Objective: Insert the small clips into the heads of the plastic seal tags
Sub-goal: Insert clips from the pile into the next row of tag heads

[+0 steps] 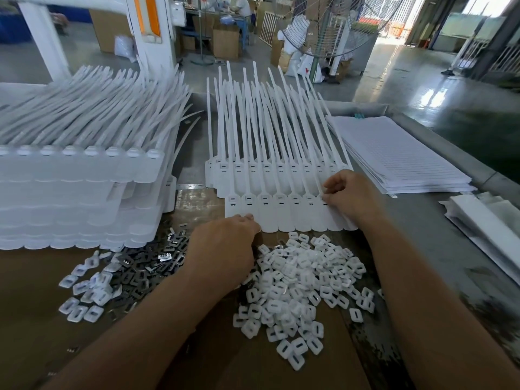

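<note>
Factory hall, glossy floor. Grey bench, brown cardboard sheet over near-left part.

Left edge: tall tag stack, straps pointing away. Just before it, dark clips heaped on cardboard.

Left hand: fingers curled under (contents hidden, cannot tell), against lower edge of front row of seal tags at bench middle.

White clips heaped between forearms.

Right hand: fingertips pinch head of right-end tag.

Right side: paper stack, print too small to read. Fan beyond far edge.
</note>
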A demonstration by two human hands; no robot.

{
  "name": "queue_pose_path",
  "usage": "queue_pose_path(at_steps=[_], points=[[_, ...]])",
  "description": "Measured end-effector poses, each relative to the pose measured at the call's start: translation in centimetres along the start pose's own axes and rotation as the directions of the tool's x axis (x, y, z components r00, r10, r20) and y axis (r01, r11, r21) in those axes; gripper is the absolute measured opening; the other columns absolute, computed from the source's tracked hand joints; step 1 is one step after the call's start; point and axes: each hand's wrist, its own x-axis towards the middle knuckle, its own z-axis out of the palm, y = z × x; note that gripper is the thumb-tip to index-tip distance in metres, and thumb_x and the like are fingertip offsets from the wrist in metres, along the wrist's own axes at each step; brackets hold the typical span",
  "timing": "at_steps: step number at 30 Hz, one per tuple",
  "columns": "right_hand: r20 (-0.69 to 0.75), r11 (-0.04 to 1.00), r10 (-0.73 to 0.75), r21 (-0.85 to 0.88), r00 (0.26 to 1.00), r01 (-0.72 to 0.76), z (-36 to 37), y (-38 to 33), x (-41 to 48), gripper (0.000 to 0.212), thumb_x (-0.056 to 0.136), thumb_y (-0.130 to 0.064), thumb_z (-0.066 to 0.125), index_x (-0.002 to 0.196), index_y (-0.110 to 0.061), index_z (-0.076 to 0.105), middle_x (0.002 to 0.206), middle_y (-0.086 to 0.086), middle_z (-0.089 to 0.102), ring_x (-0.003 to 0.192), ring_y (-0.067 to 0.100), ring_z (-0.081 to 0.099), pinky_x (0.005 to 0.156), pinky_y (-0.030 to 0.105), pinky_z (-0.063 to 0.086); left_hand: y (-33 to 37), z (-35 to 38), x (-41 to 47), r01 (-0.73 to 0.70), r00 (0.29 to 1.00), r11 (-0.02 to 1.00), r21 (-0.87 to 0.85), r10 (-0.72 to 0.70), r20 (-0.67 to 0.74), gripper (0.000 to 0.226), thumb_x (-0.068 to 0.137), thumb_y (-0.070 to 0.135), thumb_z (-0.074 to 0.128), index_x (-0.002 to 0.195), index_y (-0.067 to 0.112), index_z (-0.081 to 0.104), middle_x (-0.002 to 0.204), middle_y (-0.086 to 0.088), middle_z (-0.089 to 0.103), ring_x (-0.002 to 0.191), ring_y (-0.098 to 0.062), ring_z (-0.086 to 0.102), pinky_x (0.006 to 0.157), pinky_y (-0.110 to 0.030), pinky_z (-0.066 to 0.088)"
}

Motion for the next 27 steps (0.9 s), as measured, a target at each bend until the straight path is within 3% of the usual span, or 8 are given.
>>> queue_pose_path(at_steps=[8, 11, 13, 17, 19, 21, 23, 27], points=[[0.004, 1.0, -0.012, 0.025, 1.0, 0.012, 0.0, 0.0, -0.4, 0.022, 0.079, -0.01, 0.07, 0.075, -0.026, 0.055, 0.076, -0.012, 0.058, 0.079, 0.009, 0.056, 0.074, 0.022, 0.044, -0.1, -0.1, -0.1, -0.001, 1.0, 1.0, -0.01, 0.001, -0.008, 0.045, 0.087, 0.009, 0.037, 0.126, 0.029, 0.05, 0.132, 0.012, 0.05, 0.115, -0.011, 0.052, 0.088, -0.025, 0.043], [0.026, 0.998, -0.015, 0.064, 1.0, 0.013, -0.9, -0.5, -0.8, 0.014, 0.082, -0.011, 0.067, 0.08, -0.023, 0.059, 0.079, -0.01, 0.059, 0.074, 0.0, 0.053, 0.062, 0.012, 0.038, -0.2, -0.1, 0.0, 0.002, 1.0, 1.0, -0.024, -0.002, -0.007, 0.048, 0.087, 0.009, 0.037, 0.129, 0.029, 0.048, 0.136, 0.013, 0.047, 0.119, -0.01, 0.05, 0.093, -0.026, 0.042], [0.035, 0.998, -0.031, 0.061, 0.999, 0.029, -2.0, -1.0, -1.2, 0.009, 0.082, -0.013, 0.067, 0.081, -0.021, 0.062, 0.079, -0.01, 0.061, 0.073, 0.001, 0.054, 0.061, 0.014, 0.037, -0.3, -0.2, -0.1, 0.003, 1.0, 1.0, -0.029, -0.003, -0.016, 0.048, 0.087, 0.008, 0.037, 0.13, 0.029, 0.047, 0.137, 0.013, 0.046, 0.119, -0.01, 0.049, 0.093, -0.026, 0.043], [0.296, 0.997, -0.077, 0.002, 0.952, 0.08, -4.2, -2.4, -2.8, 0.012, 0.076, -0.01, 0.073, 0.074, -0.021, 0.068, 0.067, -0.011, 0.066, 0.061, -0.001, 0.058, 0.055, 0.013, 0.04, -0.2, -0.2, -0.2, -0.002, 1.0, 1.0, -0.026, 0.002, -0.026, 0.047, 0.087, 0.008, 0.037, 0.128, 0.029, 0.048, 0.133, 0.012, 0.05, 0.117, -0.01, 0.051, 0.09, -0.026, 0.044], [0.507, 0.996, -0.06, -0.027, 0.86, 0.086, -4.5, -3.0, -3.4, 0.013, 0.074, -0.008, 0.074, 0.075, -0.02, 0.07, 0.064, -0.012, 0.067, 0.057, -0.007, 0.058, 0.056, 0.01, 0.042, -0.2, -0.2, -0.2, 0.001, 1.0, 1.0, -0.026, -0.002, -0.028, 0.047, 0.087, 0.008, 0.037, 0.127, 0.029, 0.048, 0.132, 0.012, 0.051, 0.116, -0.01, 0.052, 0.089, -0.025, 0.044], [0.646, 0.987, -0.036, -0.097, 0.763, 0.129, -4.2, -3.3, -3.7, 0.013, 0.073, -0.011, 0.075, 0.079, -0.022, 0.071, 0.069, -0.016, 0.068, 0.063, -0.008, 0.06, 0.069, 0.016, 0.043, -0.2, -0.1, -0.1, 0.006, 1.0, 0.999, -0.032, -0.007, -0.03, 0.047, 0.088, 0.007, 0.037, 0.128, 0.03, 0.048, 0.132, 0.012, 0.051, 0.116, -0.011, 0.052, 0.089, -0.026, 0.044], [0.68, 0.976, -0.023, -0.145, 0.733, 0.165, -3.9, -3.4, -3.7, 0.013, 0.071, -0.017, 0.077, 0.079, -0.026, 0.072, 0.072, -0.016, 0.068, 0.067, -0.005, 0.06, 0.076, 0.022, 0.044, -0.1, -0.1, -0.1, 0.009, 1.0, 0.999, -0.036, -0.01, -0.029, 0.048, 0.088, 0.007, 0.037, 0.129, 0.03, 0.047, 0.133, 0.012, 0.05, 0.117, -0.01, 0.051, 0.089, -0.026, 0.044], [0.673, 0.969, -0.015, -0.173, 0.739, 0.177, -3.5, -3.4, -3.7, 0.016, 0.067, -0.021, 0.08, 0.072, -0.031, 0.069, 0.065, -0.015, 0.065, 0.066, 0.001, 0.059, 0.073, 0.024, 0.044, 0.0, -0.2, -0.1, 0.015, 0.999, 0.999, -0.032, -0.016, -0.027, 0.048, 0.088, 0.007, 0.038, 0.128, 0.031, 0.048, 0.137, 0.015, 0.045, 0.117, -0.01, 0.051, 0.087, -0.025, 0.044]])
